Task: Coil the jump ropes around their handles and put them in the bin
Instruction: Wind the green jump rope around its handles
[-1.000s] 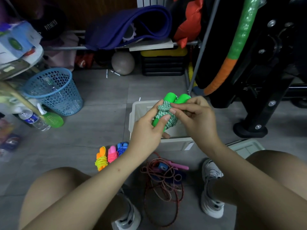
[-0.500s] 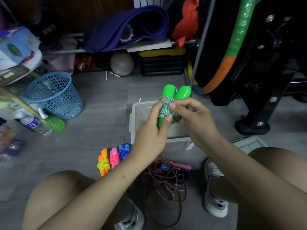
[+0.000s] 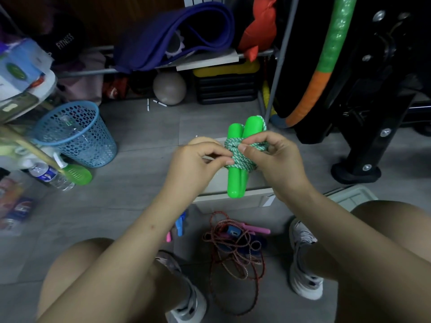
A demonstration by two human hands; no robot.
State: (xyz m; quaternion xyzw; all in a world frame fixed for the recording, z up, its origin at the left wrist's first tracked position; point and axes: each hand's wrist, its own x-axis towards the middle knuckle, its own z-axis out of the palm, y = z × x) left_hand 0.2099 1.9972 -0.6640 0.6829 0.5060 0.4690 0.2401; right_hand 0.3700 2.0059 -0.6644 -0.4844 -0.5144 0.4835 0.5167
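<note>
A green jump rope (image 3: 236, 183), its two handles side by side and upright, has green-and-white cord wound round the middle. My left hand (image 3: 194, 167) pinches the coil from the left. My right hand (image 3: 276, 160) grips the cord at the coil's right side. Both hold it over the white bin (image 3: 233, 201) on the floor. A red jump rope (image 3: 235, 250) lies loose and tangled in front of the bin, over blue and pink handles. Coiled ropes with blue and pink handles (image 3: 178, 226) peek out beside my left forearm.
A blue mesh basket (image 3: 74, 134) stands at the left with a water bottle (image 3: 50, 176) and a green-capped spray bottle (image 3: 74, 173) near it. A white lid (image 3: 352, 198) lies right of the bin. A black machine base (image 3: 354, 173) and a cluttered shelf stand behind.
The green bundle rose and turned upright, its handles now showing below the coil. My hands moved apart to either side of the coil. My view shifted, and my left arm now hides the orange coiled rope.
</note>
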